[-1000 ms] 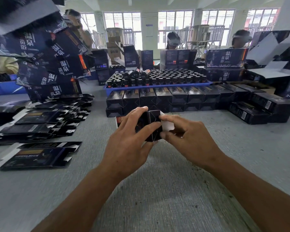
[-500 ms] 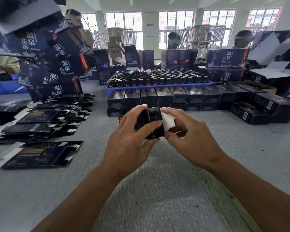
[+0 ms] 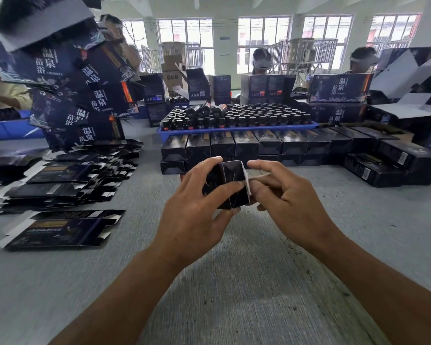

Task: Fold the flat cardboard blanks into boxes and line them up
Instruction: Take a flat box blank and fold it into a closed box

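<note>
I hold a small black cardboard box (image 3: 230,185) end-on above the grey table, its folded end flaps facing me. My left hand (image 3: 194,210) grips its left side, thumb across the end panel. My right hand (image 3: 284,200) holds the right side, with fingers at the white flap edge. Behind it, a row of folded black boxes (image 3: 259,145) lies side by side in front of the blue tray. Flat black blanks (image 3: 60,230) lie at the left, with a bigger spread pile (image 3: 67,180) behind them.
A blue tray (image 3: 234,129) full of dark bottles stands behind the row. More folded boxes (image 3: 393,163) sit at the right. Large dark printed cartons (image 3: 85,95) are stacked high at the left. Several people work at the far side of the table.
Both hands have lifted the box slightly and tilted it. The right fingers have shifted along the white flap at its right edge.
</note>
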The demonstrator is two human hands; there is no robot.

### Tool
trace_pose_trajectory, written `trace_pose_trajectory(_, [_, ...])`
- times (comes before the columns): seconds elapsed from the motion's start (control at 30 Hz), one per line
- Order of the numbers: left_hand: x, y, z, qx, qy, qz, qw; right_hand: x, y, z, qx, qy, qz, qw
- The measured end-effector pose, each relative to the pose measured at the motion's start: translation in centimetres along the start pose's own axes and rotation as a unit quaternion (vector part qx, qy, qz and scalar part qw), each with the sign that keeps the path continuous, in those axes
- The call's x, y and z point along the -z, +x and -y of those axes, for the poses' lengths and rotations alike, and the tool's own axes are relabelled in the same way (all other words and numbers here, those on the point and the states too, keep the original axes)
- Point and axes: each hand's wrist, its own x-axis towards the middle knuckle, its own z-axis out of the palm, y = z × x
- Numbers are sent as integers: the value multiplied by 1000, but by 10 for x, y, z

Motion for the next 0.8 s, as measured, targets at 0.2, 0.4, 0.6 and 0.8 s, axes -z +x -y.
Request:
trace_pose_trajectory(0.2, [1, 1, -5, 16, -24, -4, 1000, 2, 0, 3, -26, -13, -3, 1000])
trace_pose_trajectory(0.4, [-2, 2, -12, 51, -31, -2, 998, 2, 1, 4, -49, 20, -2, 999])
trace_pose_trajectory(0.6, [1, 3, -16, 75, -48, 40, 995, 1, 1, 6, -34, 59, -12, 998])
trace_pose_trajectory(0.8, [1, 3, -20, 75, -51, 44, 995, -2, -1, 5, -20, 32, -49, 998])
